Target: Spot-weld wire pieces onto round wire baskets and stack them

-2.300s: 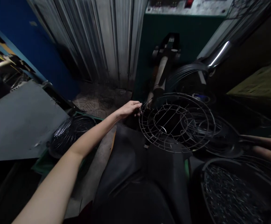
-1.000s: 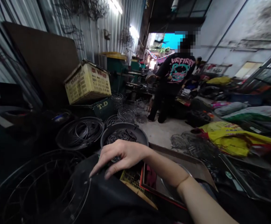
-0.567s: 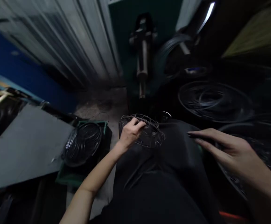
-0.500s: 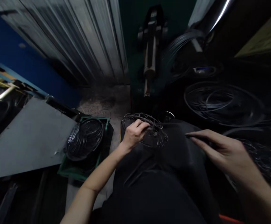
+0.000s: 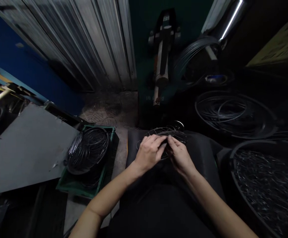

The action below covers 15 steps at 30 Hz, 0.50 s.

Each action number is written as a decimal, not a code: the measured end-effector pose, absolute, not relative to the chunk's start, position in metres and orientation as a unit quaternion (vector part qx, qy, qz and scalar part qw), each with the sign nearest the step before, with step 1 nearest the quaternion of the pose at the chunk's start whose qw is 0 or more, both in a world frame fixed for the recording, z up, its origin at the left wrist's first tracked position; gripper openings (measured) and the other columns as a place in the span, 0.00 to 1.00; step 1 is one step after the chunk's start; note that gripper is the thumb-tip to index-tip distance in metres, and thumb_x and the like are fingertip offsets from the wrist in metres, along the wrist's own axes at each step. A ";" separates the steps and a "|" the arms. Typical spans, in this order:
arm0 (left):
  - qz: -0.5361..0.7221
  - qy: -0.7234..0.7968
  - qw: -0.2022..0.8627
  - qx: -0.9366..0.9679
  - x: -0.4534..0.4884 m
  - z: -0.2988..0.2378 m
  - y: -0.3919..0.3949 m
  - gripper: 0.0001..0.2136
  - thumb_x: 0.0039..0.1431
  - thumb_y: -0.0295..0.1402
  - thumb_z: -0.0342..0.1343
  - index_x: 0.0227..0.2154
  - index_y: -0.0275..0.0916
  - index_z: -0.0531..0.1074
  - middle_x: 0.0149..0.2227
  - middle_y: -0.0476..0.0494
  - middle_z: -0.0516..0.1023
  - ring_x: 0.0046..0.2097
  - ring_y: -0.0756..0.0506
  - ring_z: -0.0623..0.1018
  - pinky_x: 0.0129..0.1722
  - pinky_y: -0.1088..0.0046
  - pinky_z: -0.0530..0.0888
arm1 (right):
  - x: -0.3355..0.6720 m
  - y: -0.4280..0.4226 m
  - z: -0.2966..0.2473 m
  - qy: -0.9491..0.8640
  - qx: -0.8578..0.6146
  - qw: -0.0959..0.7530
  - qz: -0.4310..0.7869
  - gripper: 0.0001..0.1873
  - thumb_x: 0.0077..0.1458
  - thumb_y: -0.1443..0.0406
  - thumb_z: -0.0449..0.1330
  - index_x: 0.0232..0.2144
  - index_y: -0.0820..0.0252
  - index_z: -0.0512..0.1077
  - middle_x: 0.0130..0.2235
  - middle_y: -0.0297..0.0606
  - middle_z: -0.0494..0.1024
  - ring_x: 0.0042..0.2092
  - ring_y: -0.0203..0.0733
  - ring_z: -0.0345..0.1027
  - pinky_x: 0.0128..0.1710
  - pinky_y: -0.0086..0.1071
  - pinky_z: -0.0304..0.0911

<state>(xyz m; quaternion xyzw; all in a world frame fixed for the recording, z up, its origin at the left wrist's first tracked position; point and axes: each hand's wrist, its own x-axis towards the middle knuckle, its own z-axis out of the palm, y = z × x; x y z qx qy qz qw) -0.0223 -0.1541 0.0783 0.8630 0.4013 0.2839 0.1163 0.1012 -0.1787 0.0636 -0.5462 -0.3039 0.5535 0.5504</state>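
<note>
A round frame of thin bent wires point(image 5: 178, 133), like a wire guard, lies over my lap, with its near side covered by my hands. My left hand point(image 5: 148, 151) is closed at its rim, fingers bent and thumb pressed in. Right beside it, fingertips almost meeting the left ones, my right hand point(image 5: 181, 155) pinches at the same part of the frame. Whatever sits between the right fingertips is too small and dark to make out. Dark cloth point(image 5: 195, 152) covers my legs under the frame.
A wide tub of small bent wire pieces point(image 5: 265, 178) stands at my right. Behind it is a basin with coiled wire point(image 5: 225, 107). On my left, a green crate point(image 5: 78, 188) bears round wire parts point(image 5: 88, 148). Ahead hangs a machine's metal arm point(image 5: 161, 62).
My right hand has come in from above the tub at the right to the wire frame, meeting my left hand. The left hand and frame have shifted slightly right.
</note>
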 end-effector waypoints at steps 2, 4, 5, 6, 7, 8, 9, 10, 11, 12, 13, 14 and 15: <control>0.270 0.407 0.186 0.853 -0.031 0.083 -0.156 0.11 0.62 0.30 0.50 0.46 0.37 0.71 0.41 0.44 0.78 0.42 0.48 0.77 0.43 0.69 0.72 | 0.107 -0.176 0.066 -0.350 -0.572 0.498 0.549 0.25 0.43 0.45 0.61 0.30 0.61 0.75 0.30 0.38 0.76 0.33 0.40 0.68 0.36 0.32 0.64; 0.279 0.394 0.239 0.843 -0.043 0.090 -0.151 0.11 0.62 0.30 0.51 0.46 0.38 0.72 0.41 0.45 0.78 0.42 0.49 0.77 0.44 0.72 0.73 | 0.115 -0.171 0.072 -0.391 -0.593 0.451 0.540 0.23 0.45 0.47 0.59 0.28 0.62 0.74 0.29 0.37 0.76 0.32 0.40 0.67 0.35 0.32 0.64; 0.292 0.385 0.251 0.839 -0.050 0.095 -0.147 0.10 0.62 0.30 0.51 0.45 0.38 0.72 0.41 0.46 0.78 0.42 0.50 0.77 0.44 0.73 0.73 | 0.120 -0.167 0.077 -0.409 -0.600 0.433 0.535 0.22 0.46 0.48 0.57 0.27 0.63 0.73 0.28 0.37 0.75 0.32 0.40 0.67 0.34 0.32 0.64; 0.308 0.378 0.248 0.837 -0.057 0.099 -0.141 0.10 0.62 0.30 0.52 0.44 0.38 0.72 0.40 0.46 0.79 0.41 0.50 0.77 0.43 0.74 0.73 | 0.124 -0.163 0.082 -0.432 -0.605 0.410 0.528 0.20 0.48 0.50 0.56 0.26 0.62 0.73 0.28 0.37 0.75 0.33 0.40 0.67 0.33 0.31 0.63; 0.321 0.372 0.229 0.840 -0.064 0.104 -0.135 0.09 0.62 0.30 0.52 0.43 0.37 0.73 0.39 0.45 0.79 0.40 0.50 0.77 0.43 0.74 0.73 | 0.129 -0.159 0.088 -0.464 -0.609 0.380 0.520 0.19 0.49 0.51 0.54 0.26 0.62 0.72 0.28 0.37 0.75 0.33 0.40 0.67 0.32 0.30 0.63; 0.327 0.367 0.197 0.848 -0.070 0.107 -0.129 0.08 0.62 0.31 0.52 0.41 0.37 0.73 0.38 0.45 0.79 0.40 0.50 0.77 0.42 0.74 0.73 | 0.134 -0.154 0.094 -0.502 -0.610 0.343 0.508 0.18 0.50 0.53 0.53 0.25 0.61 0.72 0.27 0.36 0.74 0.32 0.39 0.67 0.30 0.29 0.62; 0.326 0.356 0.155 0.862 -0.074 0.110 -0.123 0.08 0.62 0.31 0.52 0.40 0.37 0.73 0.37 0.45 0.79 0.39 0.49 0.77 0.41 0.73 0.73 | 0.139 -0.150 0.100 -0.544 -0.610 0.304 0.490 0.18 0.52 0.53 0.52 0.25 0.61 0.72 0.26 0.35 0.73 0.31 0.39 0.66 0.29 0.29 0.61; 0.320 0.334 0.112 0.879 -0.077 0.112 -0.117 0.08 0.62 0.31 0.51 0.39 0.37 0.74 0.37 0.44 0.79 0.39 0.49 0.77 0.41 0.72 0.73 | 0.144 -0.147 0.106 -0.583 -0.608 0.268 0.468 0.19 0.53 0.53 0.51 0.25 0.61 0.72 0.25 0.35 0.73 0.29 0.38 0.65 0.27 0.29 0.60; 0.313 0.302 0.073 0.898 -0.078 0.112 -0.113 0.08 0.63 0.31 0.50 0.39 0.37 0.73 0.38 0.44 0.79 0.40 0.49 0.77 0.41 0.72 0.72 | 0.148 -0.144 0.111 -0.616 -0.606 0.242 0.442 0.19 0.54 0.53 0.50 0.24 0.60 0.71 0.24 0.34 0.72 0.28 0.37 0.64 0.26 0.29 0.59; 0.306 0.263 0.039 0.914 -0.078 0.112 -0.109 0.09 0.63 0.30 0.49 0.40 0.38 0.73 0.40 0.44 0.79 0.42 0.49 0.76 0.41 0.71 0.72 | 0.151 -0.141 0.116 -0.642 -0.603 0.225 0.417 0.20 0.55 0.52 0.50 0.24 0.60 0.71 0.24 0.34 0.71 0.27 0.37 0.63 0.26 0.29 0.59; 0.302 0.223 0.011 0.927 -0.076 0.110 -0.107 0.10 0.64 0.28 0.47 0.42 0.37 0.72 0.42 0.44 0.78 0.44 0.48 0.76 0.42 0.71 0.72 | 0.154 -0.139 0.120 -0.664 -0.597 0.217 0.395 0.21 0.56 0.52 0.49 0.24 0.60 0.70 0.24 0.33 0.71 0.27 0.37 0.62 0.26 0.29 0.59; 0.299 0.185 -0.013 0.936 -0.073 0.108 -0.105 0.11 0.64 0.27 0.46 0.44 0.37 0.72 0.44 0.43 0.78 0.46 0.48 0.76 0.43 0.71 0.71 | 0.156 -0.138 0.124 -0.683 -0.587 0.211 0.380 0.21 0.56 0.51 0.48 0.25 0.60 0.70 0.24 0.34 0.71 0.27 0.36 0.63 0.27 0.29 0.59; 0.296 0.155 -0.031 0.942 -0.069 0.105 -0.104 0.12 0.65 0.26 0.44 0.45 0.37 0.71 0.46 0.43 0.77 0.48 0.48 0.75 0.44 0.70 0.71 | 0.157 -0.136 0.126 -0.699 -0.577 0.205 0.371 0.21 0.57 0.51 0.48 0.25 0.60 0.70 0.25 0.34 0.71 0.27 0.37 0.63 0.28 0.29 0.60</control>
